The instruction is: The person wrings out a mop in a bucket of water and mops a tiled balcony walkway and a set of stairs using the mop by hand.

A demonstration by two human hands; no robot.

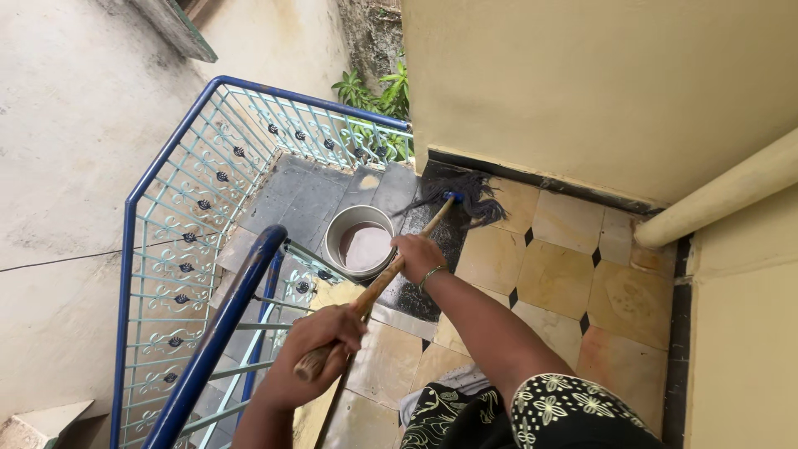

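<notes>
A mop with a wooden handle runs from my lap toward the wall. Its dark stringy head lies on the wet tiled floor at the foot of the yellow wall. My left hand grips the near end of the handle. Further along the stick, my right hand, with a green bangle at the wrist, is closed around it. A metal bucket of murky water stands just left of the handle.
A blue metal railing with pale scrollwork fences the landing on the left and far side. Grey stone slabs lie beyond the bucket. A cream pipe slants along the right wall. Green plants grow past the railing.
</notes>
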